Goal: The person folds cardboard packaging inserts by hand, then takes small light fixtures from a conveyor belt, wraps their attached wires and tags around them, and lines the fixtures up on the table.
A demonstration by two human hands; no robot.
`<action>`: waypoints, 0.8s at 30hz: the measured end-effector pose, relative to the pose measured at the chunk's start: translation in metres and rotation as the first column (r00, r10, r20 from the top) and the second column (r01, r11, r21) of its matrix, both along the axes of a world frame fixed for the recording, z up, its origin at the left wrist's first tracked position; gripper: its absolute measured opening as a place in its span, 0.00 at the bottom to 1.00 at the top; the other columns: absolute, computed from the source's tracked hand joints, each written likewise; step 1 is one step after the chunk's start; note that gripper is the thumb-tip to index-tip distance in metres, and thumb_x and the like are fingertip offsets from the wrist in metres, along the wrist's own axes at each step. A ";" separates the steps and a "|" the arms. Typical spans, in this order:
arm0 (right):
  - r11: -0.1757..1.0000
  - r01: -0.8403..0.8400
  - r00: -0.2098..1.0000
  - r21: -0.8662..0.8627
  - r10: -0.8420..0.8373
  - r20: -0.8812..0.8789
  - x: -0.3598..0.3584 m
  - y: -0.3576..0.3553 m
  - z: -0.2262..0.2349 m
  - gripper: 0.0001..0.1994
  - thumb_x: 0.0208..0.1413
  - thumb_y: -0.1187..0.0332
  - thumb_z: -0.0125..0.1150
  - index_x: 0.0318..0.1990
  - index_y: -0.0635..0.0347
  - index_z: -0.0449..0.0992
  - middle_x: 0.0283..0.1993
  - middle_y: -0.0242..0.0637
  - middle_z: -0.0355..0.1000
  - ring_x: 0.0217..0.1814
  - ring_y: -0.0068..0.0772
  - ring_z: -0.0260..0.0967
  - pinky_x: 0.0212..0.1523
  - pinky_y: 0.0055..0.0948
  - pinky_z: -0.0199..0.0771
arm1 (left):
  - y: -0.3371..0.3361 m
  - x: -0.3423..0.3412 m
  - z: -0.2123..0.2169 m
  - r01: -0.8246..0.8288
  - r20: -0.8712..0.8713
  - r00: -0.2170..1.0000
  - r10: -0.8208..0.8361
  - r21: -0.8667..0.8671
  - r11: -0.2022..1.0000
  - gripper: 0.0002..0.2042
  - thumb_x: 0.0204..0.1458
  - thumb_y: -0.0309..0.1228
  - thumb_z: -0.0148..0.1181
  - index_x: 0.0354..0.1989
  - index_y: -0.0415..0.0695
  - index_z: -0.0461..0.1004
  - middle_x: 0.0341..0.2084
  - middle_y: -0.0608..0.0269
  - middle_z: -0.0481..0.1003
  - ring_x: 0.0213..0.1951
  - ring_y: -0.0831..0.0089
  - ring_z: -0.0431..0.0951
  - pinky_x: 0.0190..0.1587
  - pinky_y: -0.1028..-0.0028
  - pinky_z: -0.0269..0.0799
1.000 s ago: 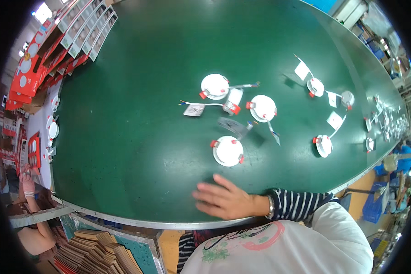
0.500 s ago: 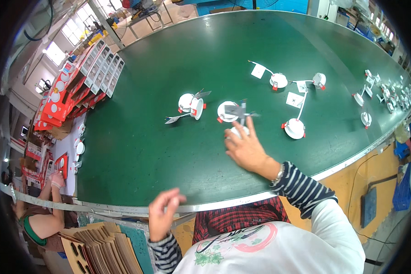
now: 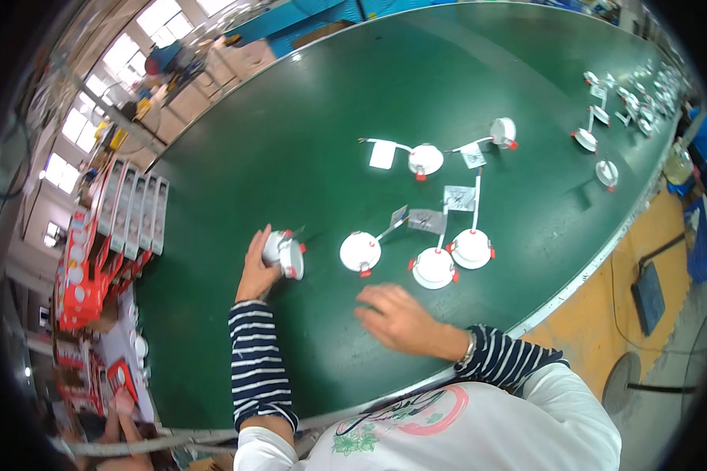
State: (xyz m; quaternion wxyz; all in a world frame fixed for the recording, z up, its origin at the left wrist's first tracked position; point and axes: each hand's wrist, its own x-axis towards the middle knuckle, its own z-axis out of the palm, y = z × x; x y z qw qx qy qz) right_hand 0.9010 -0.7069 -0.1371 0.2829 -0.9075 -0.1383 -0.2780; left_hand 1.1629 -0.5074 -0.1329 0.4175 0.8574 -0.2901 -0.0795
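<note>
While right hand [image 3: 397,318] rests flat, left grip [image 3: 258,265] clasps white downlight [image 3: 284,253].

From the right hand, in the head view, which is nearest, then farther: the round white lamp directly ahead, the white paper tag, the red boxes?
1. Round white lamp, just ahead on the belt.
2. White paper tag, farther up the belt.
3. Red boxes, far left, off the belt.

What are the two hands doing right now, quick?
Left hand: closed around a round white downlight, tilted on edge on the green belt.
Right hand: open, holding nothing, flat on the belt.
</note>
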 end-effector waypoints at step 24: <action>0.987 0.160 0.977 -0.014 -0.160 -0.139 0.031 0.003 0.012 0.11 0.44 0.69 0.60 0.35 0.64 0.69 0.36 0.47 0.65 0.37 0.45 0.68 0.30 0.37 0.72 | -0.008 -0.128 0.025 -0.538 -0.671 0.659 -0.340 -0.736 0.411 0.24 0.60 0.46 0.46 0.55 0.39 0.64 0.48 0.51 0.71 0.45 0.57 0.76 0.33 0.69 0.81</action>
